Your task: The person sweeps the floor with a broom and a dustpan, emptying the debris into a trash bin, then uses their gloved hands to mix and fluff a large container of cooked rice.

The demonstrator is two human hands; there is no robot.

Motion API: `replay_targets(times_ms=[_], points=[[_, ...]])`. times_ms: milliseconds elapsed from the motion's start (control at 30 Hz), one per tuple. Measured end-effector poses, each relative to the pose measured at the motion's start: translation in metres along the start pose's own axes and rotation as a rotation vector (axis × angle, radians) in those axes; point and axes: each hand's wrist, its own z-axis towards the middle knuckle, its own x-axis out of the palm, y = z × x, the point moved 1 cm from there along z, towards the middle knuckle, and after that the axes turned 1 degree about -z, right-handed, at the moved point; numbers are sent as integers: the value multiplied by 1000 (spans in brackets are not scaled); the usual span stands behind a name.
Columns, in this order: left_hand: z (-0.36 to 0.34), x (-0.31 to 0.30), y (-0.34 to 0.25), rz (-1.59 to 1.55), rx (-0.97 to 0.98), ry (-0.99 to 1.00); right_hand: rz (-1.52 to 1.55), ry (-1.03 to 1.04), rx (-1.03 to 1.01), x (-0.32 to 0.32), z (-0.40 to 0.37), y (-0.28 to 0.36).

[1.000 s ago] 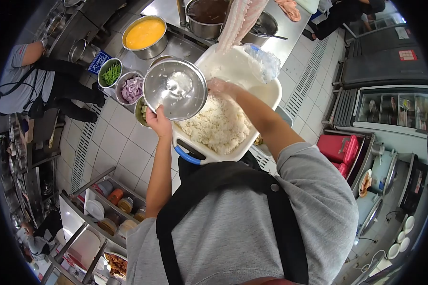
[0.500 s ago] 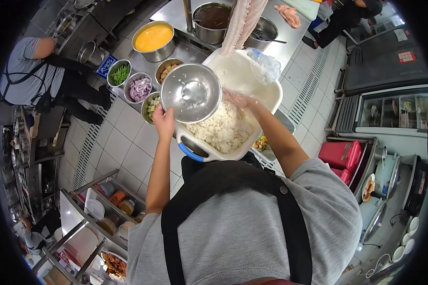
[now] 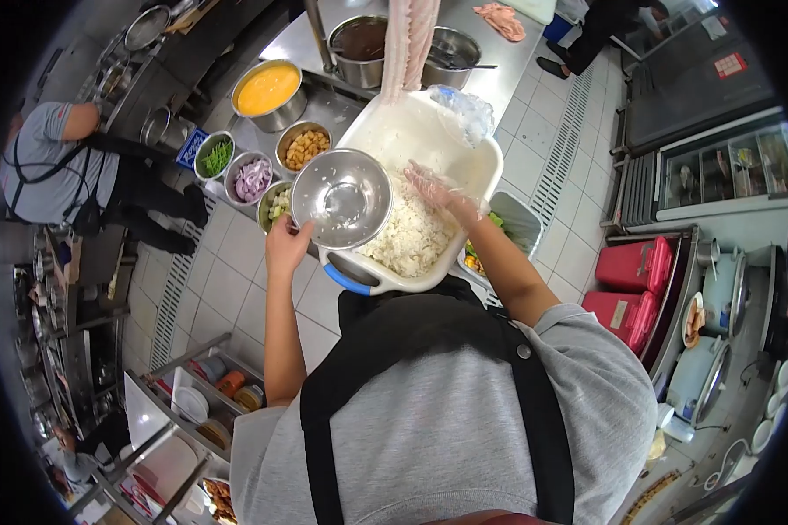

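Observation:
A metal bowl (image 3: 341,199), holding only a few white grains, is gripped at its lower left rim by my left hand (image 3: 286,243). It tilts over the left side of a large white tub (image 3: 490,171) with blue-marked handle. Cooked rice (image 3: 410,234) lies in the near part of the tub. My right hand (image 3: 442,194), in a clear plastic glove, is over the rice with its fingers apart and nothing in them. A crumpled plastic bag (image 3: 469,115) hangs on the tub's far right rim.
Small bowls of green herbs (image 3: 215,157), purple onion (image 3: 252,178) and brown cubes (image 3: 305,149) stand left, near a pot of yellow liquid (image 3: 268,89). One person (image 3: 70,157) stands at left, another (image 3: 587,35) at top right. Red containers (image 3: 632,266) are at right.
The bowl and my left hand have shifted slightly left and down in view. My right hand has come out from behind the bowl's edge, its fingers now visible. The camera view has shifted.

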Motion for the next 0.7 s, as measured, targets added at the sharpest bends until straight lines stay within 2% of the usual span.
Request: replay_targets(times_ms=[33,100,200,267,300,333,367,400,433,500,533,567,600,667,700], points=[[-1,-3,-7,0,23,9,1,-22,-12,0,-5,17],[-7,-10,-20,113,-44,44,-726,17,24,6,-25,50],[-6,-17,-31,90,-20,100,-862,-98,151,25,-56,83],[8,-19,-7,13,223,35,-1079,-85,40,35,-83,102],[17,-28,-3,-71,168,125,-1054,-166,-60,37,-96,108],[35,-37,12,-18,112,133,-1000,-271,-174,34,-107,95],[36,-47,-2,59,184,4,-905,-420,-263,35,-129,100],[62,-56,25,-195,179,64,-825,-555,-363,37,-156,109],[78,-64,32,-349,381,56,-823,-650,-360,34,-184,125],[46,-72,-39,-410,543,59,-824,-810,-310,32,-245,122],[40,-67,-63,-445,552,41,-786,-779,-307,29,-271,116],[22,-55,-94,-404,691,-70,-752,-736,-323,25,-292,111],[-17,-41,-131,-213,771,-151,-710,-827,-324,21,-309,86],[-49,5,-167,-410,603,50,-787,-916,-187,6,-357,59],[-89,30,-199,-292,581,115,-816,-940,-145,-2,-382,38]])
